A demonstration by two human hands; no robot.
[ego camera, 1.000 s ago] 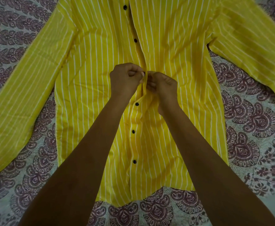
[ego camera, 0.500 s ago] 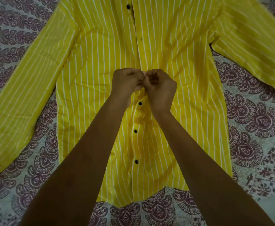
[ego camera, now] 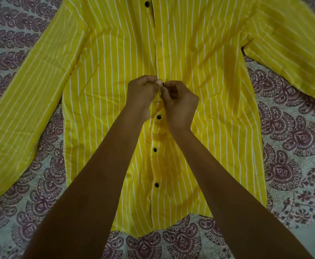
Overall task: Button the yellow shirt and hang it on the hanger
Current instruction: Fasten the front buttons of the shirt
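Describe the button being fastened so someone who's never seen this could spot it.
Find the yellow striped shirt spread flat on the patterned bedspread and follow the black buttons up its front. The button you want sits where the left hand and right hand meet; three others lie bare below, and it alone is at the fingertips.

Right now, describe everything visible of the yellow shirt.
The yellow shirt is thin-looking fabric with white vertical stripes and small black buttons. It lies flat, front up, sleeves spread, on a patterned bedspread. The three lower buttons look fastened; the placket above the hands looks open. The left hand and right hand pinch the placket at a fourth button.
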